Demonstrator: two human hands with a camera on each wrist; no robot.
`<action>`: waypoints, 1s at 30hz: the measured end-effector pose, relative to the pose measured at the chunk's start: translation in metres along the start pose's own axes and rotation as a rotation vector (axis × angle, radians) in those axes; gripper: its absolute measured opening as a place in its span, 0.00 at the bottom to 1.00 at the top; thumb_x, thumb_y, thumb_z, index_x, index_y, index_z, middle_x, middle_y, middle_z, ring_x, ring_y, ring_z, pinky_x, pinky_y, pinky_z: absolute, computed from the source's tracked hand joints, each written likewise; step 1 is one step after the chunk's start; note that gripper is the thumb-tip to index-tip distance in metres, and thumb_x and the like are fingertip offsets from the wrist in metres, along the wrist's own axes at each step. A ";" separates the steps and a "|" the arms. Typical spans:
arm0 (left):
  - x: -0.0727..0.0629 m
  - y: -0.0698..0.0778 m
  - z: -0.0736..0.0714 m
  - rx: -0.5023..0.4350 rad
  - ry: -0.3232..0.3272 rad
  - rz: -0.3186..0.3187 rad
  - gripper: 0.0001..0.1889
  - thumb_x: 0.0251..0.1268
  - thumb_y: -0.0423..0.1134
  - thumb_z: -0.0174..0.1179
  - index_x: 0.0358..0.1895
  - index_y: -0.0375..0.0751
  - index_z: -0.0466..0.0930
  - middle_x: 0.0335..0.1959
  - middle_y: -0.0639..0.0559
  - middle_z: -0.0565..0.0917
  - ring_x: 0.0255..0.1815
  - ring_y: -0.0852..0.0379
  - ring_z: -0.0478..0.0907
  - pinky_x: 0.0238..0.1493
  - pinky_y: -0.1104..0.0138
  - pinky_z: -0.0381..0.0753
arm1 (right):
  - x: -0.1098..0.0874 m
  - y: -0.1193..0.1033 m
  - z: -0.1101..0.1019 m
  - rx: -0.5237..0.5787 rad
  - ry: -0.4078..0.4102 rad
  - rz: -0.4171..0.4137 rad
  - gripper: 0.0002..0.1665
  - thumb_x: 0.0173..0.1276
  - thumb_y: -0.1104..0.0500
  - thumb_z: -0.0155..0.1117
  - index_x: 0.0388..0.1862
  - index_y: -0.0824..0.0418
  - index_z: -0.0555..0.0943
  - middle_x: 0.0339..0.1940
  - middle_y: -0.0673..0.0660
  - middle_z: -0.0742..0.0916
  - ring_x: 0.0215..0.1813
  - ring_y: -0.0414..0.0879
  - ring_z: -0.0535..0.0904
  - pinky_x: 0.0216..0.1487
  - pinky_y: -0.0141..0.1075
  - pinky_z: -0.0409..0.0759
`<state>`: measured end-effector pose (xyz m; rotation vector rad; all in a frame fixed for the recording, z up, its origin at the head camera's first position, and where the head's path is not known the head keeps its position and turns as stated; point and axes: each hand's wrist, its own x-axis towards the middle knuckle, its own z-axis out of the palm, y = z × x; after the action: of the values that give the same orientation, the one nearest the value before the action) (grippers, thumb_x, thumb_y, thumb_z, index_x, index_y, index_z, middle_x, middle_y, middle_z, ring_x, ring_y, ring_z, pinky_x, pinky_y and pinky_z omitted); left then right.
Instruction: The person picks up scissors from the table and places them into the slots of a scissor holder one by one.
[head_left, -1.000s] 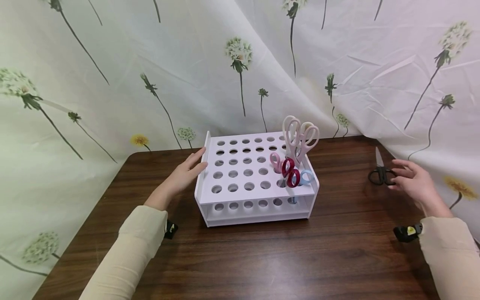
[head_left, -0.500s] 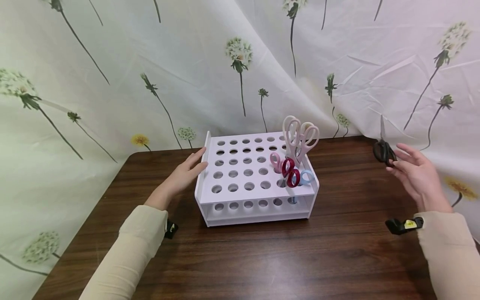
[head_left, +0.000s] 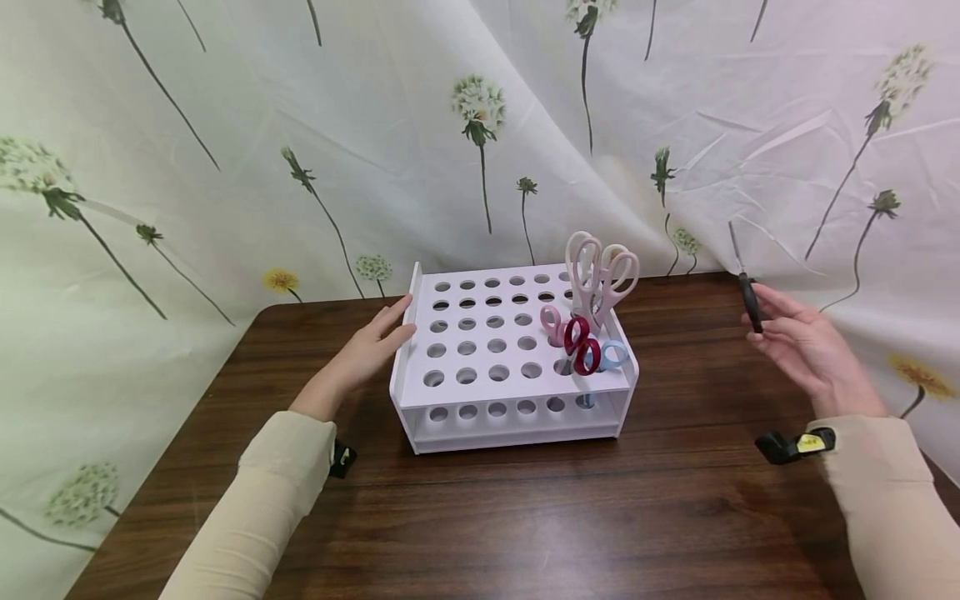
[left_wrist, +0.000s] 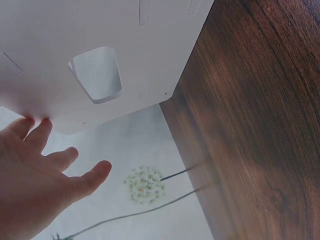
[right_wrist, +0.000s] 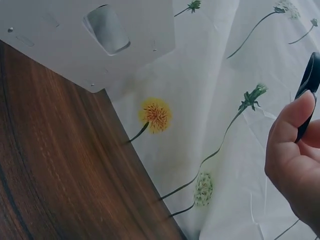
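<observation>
A white rack (head_left: 480,358) with rows of round holes stands mid-table. My left hand (head_left: 367,350) rests its fingertips against the rack's left side panel, fingers fairly straight; the left wrist view shows them touching that panel (left_wrist: 135,55). On the right, my right hand (head_left: 813,346) pinches black-handled scissors (head_left: 748,302) by the handles, blades pointing up and away, seen edge-on above the table. In the right wrist view the thumb presses on the black handle (right_wrist: 308,80); the blades are out of that view.
In the rack's right-hand holes stand white and pale pink scissors (head_left: 588,271), small pink scissors (head_left: 551,323), dark red scissors (head_left: 577,333) and light blue scissors (head_left: 615,355). Behind the brown wooden table (head_left: 480,517) hangs a white flower-print cloth (head_left: 360,125).
My right hand has picked the black-handled scissors up off the table, turned them edge-on and moved slightly left. The left hand and the rack have stayed put.
</observation>
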<state>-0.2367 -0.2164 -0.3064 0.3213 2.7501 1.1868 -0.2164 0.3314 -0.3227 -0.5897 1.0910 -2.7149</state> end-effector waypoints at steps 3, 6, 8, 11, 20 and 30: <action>-0.001 0.000 0.000 -0.002 0.002 -0.002 0.33 0.68 0.61 0.42 0.73 0.61 0.45 0.73 0.46 0.43 0.72 0.49 0.33 0.63 0.43 0.42 | 0.000 0.002 0.003 -0.008 -0.012 0.002 0.33 0.61 0.86 0.27 0.55 0.71 0.75 0.40 0.64 0.78 0.43 0.54 0.79 0.38 0.38 0.78; 0.000 0.000 0.000 -0.002 0.006 0.004 0.33 0.68 0.61 0.42 0.73 0.61 0.45 0.73 0.45 0.43 0.72 0.48 0.33 0.63 0.43 0.41 | 0.001 0.003 0.005 -0.009 -0.021 0.005 0.34 0.60 0.86 0.27 0.56 0.71 0.75 0.40 0.64 0.78 0.43 0.54 0.79 0.38 0.38 0.78; 0.000 -0.001 0.001 -0.003 0.007 0.006 0.33 0.68 0.60 0.42 0.73 0.60 0.45 0.73 0.45 0.43 0.72 0.48 0.33 0.63 0.43 0.41 | 0.001 0.003 0.006 -0.021 -0.021 0.004 0.33 0.61 0.85 0.27 0.56 0.70 0.75 0.41 0.63 0.79 0.42 0.53 0.79 0.38 0.38 0.78; 0.001 -0.001 0.001 -0.007 0.006 0.003 0.33 0.68 0.60 0.42 0.73 0.61 0.45 0.73 0.46 0.43 0.72 0.49 0.33 0.64 0.43 0.41 | 0.001 0.003 0.008 -0.020 -0.011 0.009 0.29 0.66 0.83 0.33 0.56 0.68 0.75 0.44 0.63 0.81 0.42 0.53 0.79 0.38 0.38 0.78; 0.001 -0.002 0.001 -0.008 0.002 -0.006 0.33 0.68 0.61 0.42 0.73 0.63 0.44 0.73 0.47 0.42 0.72 0.49 0.33 0.64 0.43 0.41 | 0.002 0.004 0.011 -0.015 -0.043 0.008 0.27 0.69 0.80 0.33 0.59 0.67 0.73 0.45 0.65 0.81 0.44 0.55 0.80 0.43 0.39 0.78; 0.002 -0.001 0.001 -0.010 0.000 0.002 0.32 0.70 0.58 0.42 0.73 0.60 0.44 0.73 0.46 0.43 0.72 0.49 0.33 0.64 0.43 0.41 | 0.008 0.001 0.026 -0.072 -0.035 -0.019 0.24 0.68 0.81 0.37 0.57 0.72 0.72 0.40 0.67 0.83 0.39 0.56 0.82 0.41 0.40 0.79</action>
<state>-0.2384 -0.2160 -0.3079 0.3228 2.7443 1.2003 -0.2124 0.3119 -0.3038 -0.6587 1.1846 -2.6805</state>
